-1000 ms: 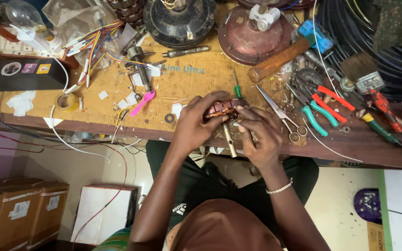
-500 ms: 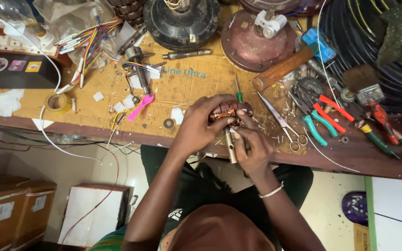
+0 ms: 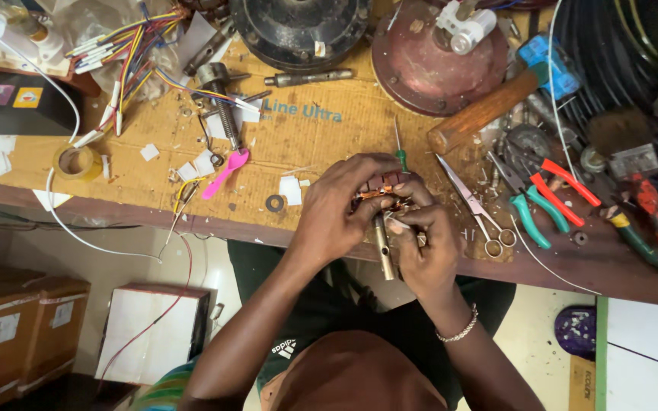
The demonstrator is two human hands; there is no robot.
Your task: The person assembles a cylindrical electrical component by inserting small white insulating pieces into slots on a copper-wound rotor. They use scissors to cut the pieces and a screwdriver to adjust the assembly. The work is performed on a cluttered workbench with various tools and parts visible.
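Observation:
My left hand (image 3: 336,209) grips a small motor armature with copper windings (image 3: 377,190) over the front edge of the workbench (image 3: 329,129). Its metal shaft (image 3: 383,247) points down toward me. My right hand (image 3: 424,243) pinches at the windings and shaft from the right, fingers closed on them. A green-handled screwdriver (image 3: 400,152) lies just behind the hands. Both hands touch the same part, and the far side of the armature is hidden by my fingers.
Scissors (image 3: 474,209), green-handled pliers (image 3: 527,213), red-handled pliers (image 3: 561,186) and a wooden-handled hammer (image 3: 481,114) lie to the right. A pink spoon-shaped tool (image 3: 224,173), a washer (image 3: 274,203), a tape roll (image 3: 76,161), coloured wires (image 3: 127,57) and round motor housings (image 3: 436,57) sit behind. Boxes (image 3: 17,335) stand on the floor.
The hands have kept hold of the armature at the bench edge; the right fingers have shifted slightly on the windings. The view has drifted a little.

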